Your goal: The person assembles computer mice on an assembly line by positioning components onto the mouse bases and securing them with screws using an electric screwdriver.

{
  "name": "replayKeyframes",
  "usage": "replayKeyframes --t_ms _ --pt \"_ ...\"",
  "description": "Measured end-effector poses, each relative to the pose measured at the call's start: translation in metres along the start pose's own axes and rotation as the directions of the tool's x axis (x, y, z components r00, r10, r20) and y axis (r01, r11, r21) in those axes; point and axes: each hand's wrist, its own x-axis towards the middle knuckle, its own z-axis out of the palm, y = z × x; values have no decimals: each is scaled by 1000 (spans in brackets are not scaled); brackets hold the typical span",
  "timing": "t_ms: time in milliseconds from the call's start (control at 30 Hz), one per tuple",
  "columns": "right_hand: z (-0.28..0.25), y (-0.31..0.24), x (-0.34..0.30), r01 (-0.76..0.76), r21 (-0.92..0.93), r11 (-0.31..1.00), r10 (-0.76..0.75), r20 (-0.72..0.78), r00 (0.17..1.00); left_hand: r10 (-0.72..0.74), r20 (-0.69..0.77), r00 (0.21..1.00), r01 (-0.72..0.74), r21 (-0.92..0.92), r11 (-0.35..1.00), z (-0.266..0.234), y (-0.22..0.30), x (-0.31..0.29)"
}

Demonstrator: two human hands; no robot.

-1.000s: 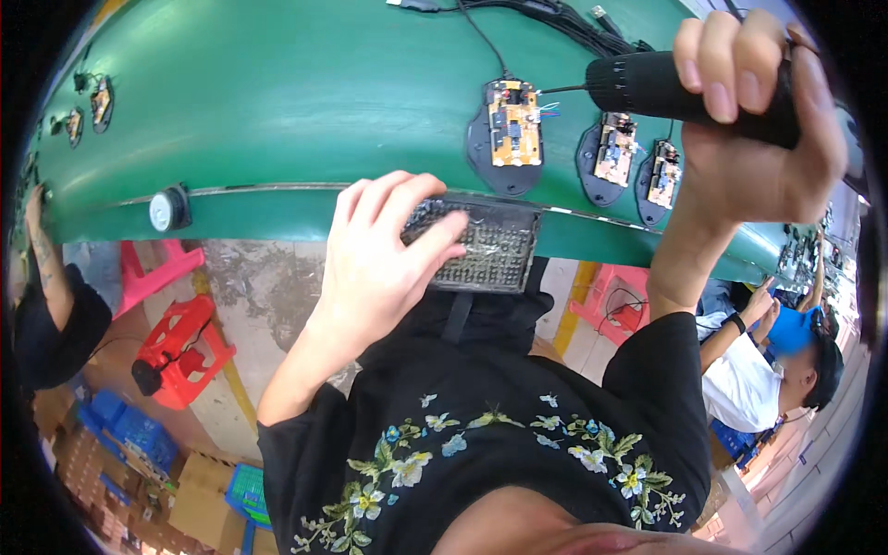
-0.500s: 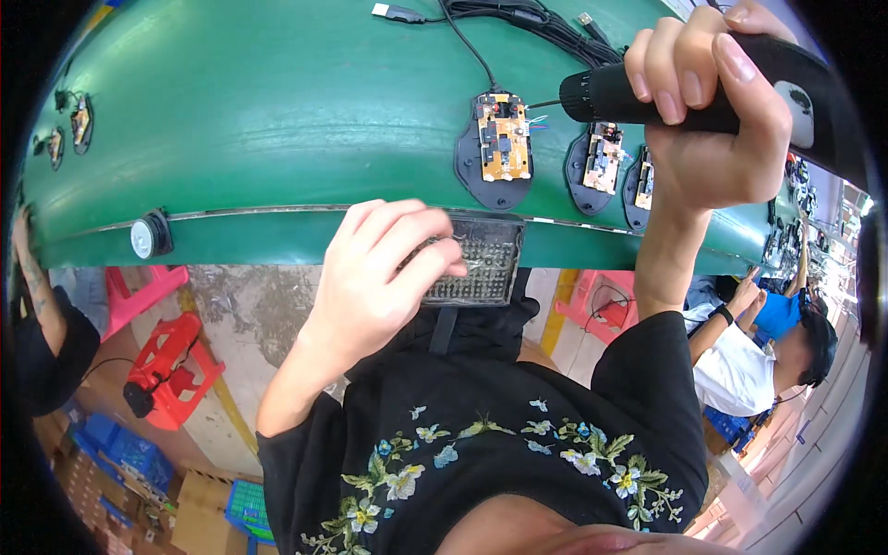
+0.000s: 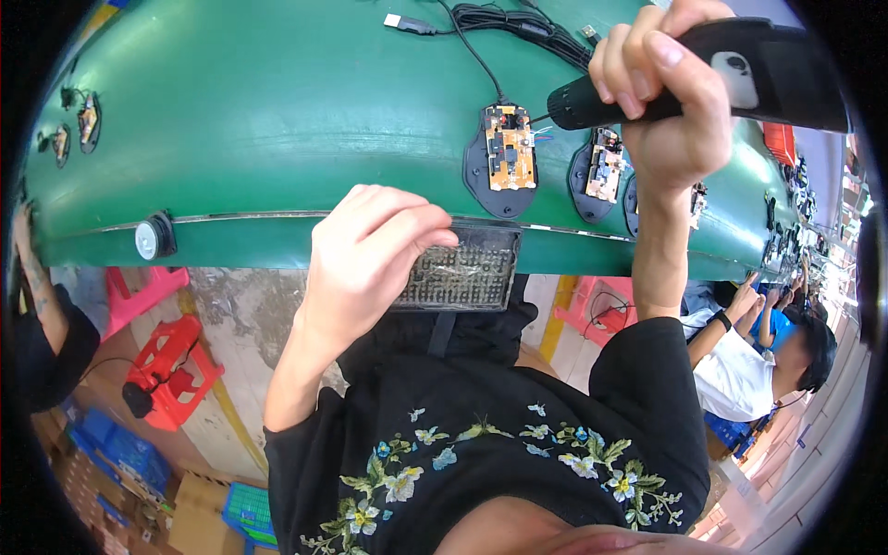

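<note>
My right hand (image 3: pixel 680 106) is wrapped round a black electric screwdriver (image 3: pixel 782 79), held nearly level. Its thin bit points left and its tip is close to the upper right edge of an opened computer mouse (image 3: pixel 509 157) with an orange circuit board; whether they touch I cannot tell. My left hand (image 3: pixel 365 245) is closed, thumb and fingertips pressed together, above the left side of a black tray (image 3: pixel 483 236) of small studs or screws at the table edge. What the pinch holds, if anything, is hidden. A second opened mouse (image 3: pixel 601 171) lies just right of the first.
A bundled black cable (image 3: pixel 518 26) and a USB plug (image 3: pixel 407 23) lie on the green work surface (image 3: pixel 277 120). A round white-faced device (image 3: pixel 153 238) sits at the near left edge. More opened mice lie far left. Red stools (image 3: pixel 176 370) and co-workers (image 3: pixel 735 365) are nearby.
My left hand has drawn back leftward over the tray and its fingers have closed together. My right hand and the screwdriver have moved left and slightly up, nearer the first mouse.
</note>
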Motion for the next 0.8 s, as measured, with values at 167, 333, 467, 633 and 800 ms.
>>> replayKeyframes --t_ms 167,333,467,633,800 --pt "-22 -1 3 -76 2 997 76 -30 997 -44 -7 999 44 -78 996 8 -3 12" --pt "-52 -69 14 -3 164 987 -41 260 965 10 -18 1000 -11 -57 998 23 -4 24" --pt "-28 -89 -9 28 262 965 -104 281 954 106 -66 992 -107 -13 994 31 -5 29" --pt "-17 -82 -9 36 212 977 -142 511 848 209 -85 974 -210 -5 978 36 -1 31" --pt "-8 -82 -9 6 155 988 -88 526 846 209 -70 975 -210 -1 978 35 3 31"
